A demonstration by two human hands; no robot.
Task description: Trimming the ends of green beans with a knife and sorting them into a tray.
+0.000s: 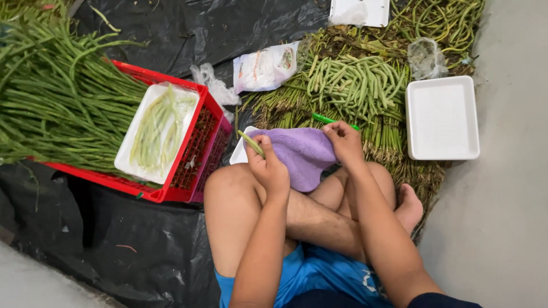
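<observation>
I sit cross-legged on the floor. My left hand (269,168) grips a short green bean piece (251,142) and the edge of a purple cloth (301,151) draped over my knee. My right hand (343,142) pinches the cloth's far edge and holds a slim green-handled tool (326,119) whose tip pokes out to the left. A white foam tray (238,154) lies partly hidden under the cloth.
A red crate (197,154) at left carries a wrapped foam tray of beans (157,132) and long loose beans (51,102). Bundled beans (354,85) are heaped ahead. An empty white foam tray (442,117) lies at right, plastic bags (265,67) behind, black sheeting (142,251) underneath.
</observation>
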